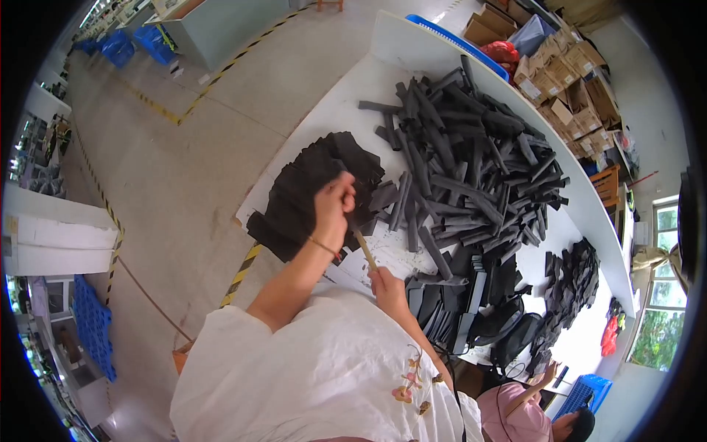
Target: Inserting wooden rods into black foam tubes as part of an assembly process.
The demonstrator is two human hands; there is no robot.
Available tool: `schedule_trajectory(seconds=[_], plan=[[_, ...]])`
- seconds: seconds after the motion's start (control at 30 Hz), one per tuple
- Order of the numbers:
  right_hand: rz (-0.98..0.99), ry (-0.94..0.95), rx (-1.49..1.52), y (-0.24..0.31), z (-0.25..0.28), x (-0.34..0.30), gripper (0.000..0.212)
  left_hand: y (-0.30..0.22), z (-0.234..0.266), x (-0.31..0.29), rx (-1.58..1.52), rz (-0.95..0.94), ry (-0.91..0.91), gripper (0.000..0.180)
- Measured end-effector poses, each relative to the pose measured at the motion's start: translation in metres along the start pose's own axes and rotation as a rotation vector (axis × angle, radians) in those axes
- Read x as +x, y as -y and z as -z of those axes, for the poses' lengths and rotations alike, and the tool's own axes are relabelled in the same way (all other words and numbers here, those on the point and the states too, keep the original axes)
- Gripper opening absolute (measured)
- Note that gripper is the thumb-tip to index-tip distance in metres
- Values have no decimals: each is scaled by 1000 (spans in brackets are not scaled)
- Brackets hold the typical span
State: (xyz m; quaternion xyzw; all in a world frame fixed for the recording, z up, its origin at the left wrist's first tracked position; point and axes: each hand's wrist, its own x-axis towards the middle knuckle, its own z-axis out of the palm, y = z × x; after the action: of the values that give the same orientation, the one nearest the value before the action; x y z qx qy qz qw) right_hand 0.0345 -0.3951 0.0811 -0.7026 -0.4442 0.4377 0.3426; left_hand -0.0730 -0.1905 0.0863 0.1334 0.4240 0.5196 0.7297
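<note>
My left hand point(333, 205), with a thin band at the wrist, is closed above a spread pile of dark flat pieces point(298, 191) at the table's left end. What its curled fingers hold, if anything, cannot be made out. Lower and to the right, my right hand point(388, 286) is wrapped round one end of a thin tan stick point(364, 249). The stick slants up and left, and its far end looks dark near my left hand, so the tool's kind is unclear. Just right of the pile lies a large heap of dark grey rolled strips point(471, 162).
The white table point(309, 121) has a raised rim along its far side. Black bags and flat pieces point(508, 317) lie to the right, near another heap of dark pieces point(574, 276). A person in pink point(515, 411) sits at lower right. Cardboard boxes point(563, 74) are stacked behind.
</note>
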Motion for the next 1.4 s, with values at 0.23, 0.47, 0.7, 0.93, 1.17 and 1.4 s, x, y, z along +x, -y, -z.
schedule_trajectory(seconds=[0.23,0.47,0.7,0.93,1.17,1.4], plan=[[26,63,86,-30,57,-51,20,-91,-6,45,-103,-334,39,27],[642,-409,37,61,17,58,21,20,-8,13,-348,188,29,22],[510,-282,178,52,40,77,9,-22,-24,-4,811,-374,821,51],[550,-749,43,70,74,98,9,29,-30,-62,867,114,883,31],[248,-834,760,94,153,114,24,60,35,-100,1121,73,1385,26],[242,-510,438,85,103,89,30,5,-77,-61,583,-108,761,15]])
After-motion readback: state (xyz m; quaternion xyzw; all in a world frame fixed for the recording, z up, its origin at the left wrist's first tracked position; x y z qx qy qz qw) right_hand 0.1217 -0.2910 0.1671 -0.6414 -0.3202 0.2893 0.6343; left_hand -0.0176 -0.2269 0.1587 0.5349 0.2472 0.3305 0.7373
